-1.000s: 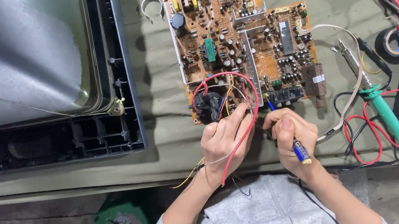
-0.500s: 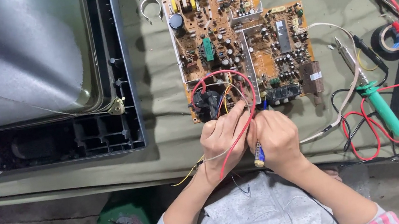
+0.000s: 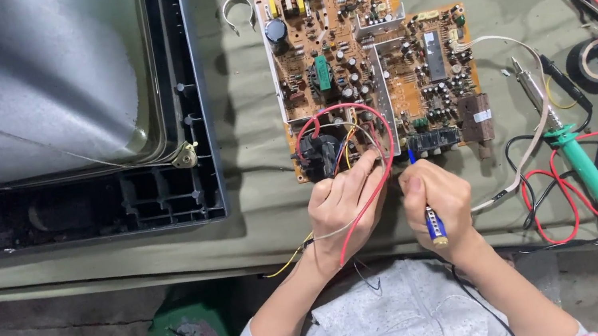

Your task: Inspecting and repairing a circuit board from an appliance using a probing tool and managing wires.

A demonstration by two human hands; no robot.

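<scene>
We see a television set [image 3: 47,113] lying face down on the green cloth [image 3: 256,199], with an orange circuit board [image 3: 370,59] beside it. Our left hand [image 3: 346,209] rests at the board's near edge, fingers curled around a red wire [image 3: 369,197] that loops over the board. Our right hand [image 3: 437,197] sits just beside it, closed around a blue-handled tool [image 3: 435,224]. A green-handled soldering iron [image 3: 577,158] lies well to the right.

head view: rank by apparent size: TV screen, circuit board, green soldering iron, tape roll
1. TV screen, cropped by the frame
2. circuit board
3. green soldering iron
4. tape roll, partly hidden by red leads

All lie on one table, so nearness hardly matters.
</scene>
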